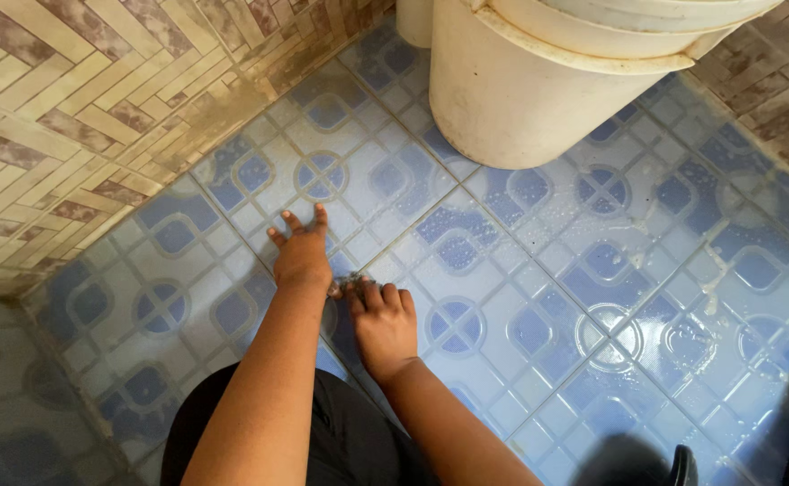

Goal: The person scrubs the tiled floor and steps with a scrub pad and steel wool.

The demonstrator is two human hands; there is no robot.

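A wet floor of blue-and-white patterned tiles fills most of the frame, beaded with soapy water and foam toward the right. At the upper left a wall of brown and cream herringbone tiles meets the floor along a grimy seam. At the top centre a large cream plastic bucket stands on the floor, with a second one nested inside it. A person's dark-clad lap shows at the bottom edge, and both bare arms reach up from there into the middle of the frame.

The left hand is released, spread flat on the tiles with fingers splayed toward the top of the frame, bracing. Just below and to the right of it, the right hand is clenched, its knuckles curled down over a small greyish scrubbing pad pressed to the floor. Only a scrap of the pad shows, poking out beyond the fingertips at the upper left of the right hand and touching the heel of the left; its shape and long axis cannot be told. The pad sits on a grout line between the two hands, under the right hand's grip and well apart from the bucket.
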